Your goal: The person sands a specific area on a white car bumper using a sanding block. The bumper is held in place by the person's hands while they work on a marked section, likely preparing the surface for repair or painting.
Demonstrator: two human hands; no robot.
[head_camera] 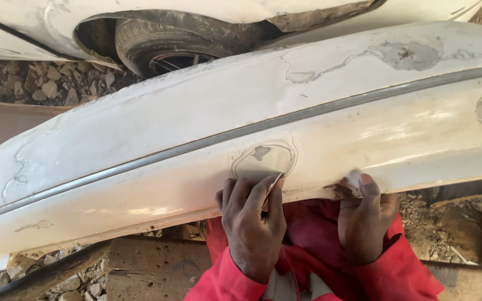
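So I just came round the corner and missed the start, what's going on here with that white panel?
A person in red sleeves is working on a long white car bumper that lies across their lap. The left hand presses a small sheet, apparently sandpaper, against the lower edge, just below a sanded patch where the paint is worn through. The right hand grips the bumper's lower edge, thumb on top. Other worn patches show along the bumper. Behind it stands a white car, its wheel over rubble.

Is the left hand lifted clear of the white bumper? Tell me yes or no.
No, the left hand presses a small piece of sandpaper against the white bumper, beside a sanded patch.
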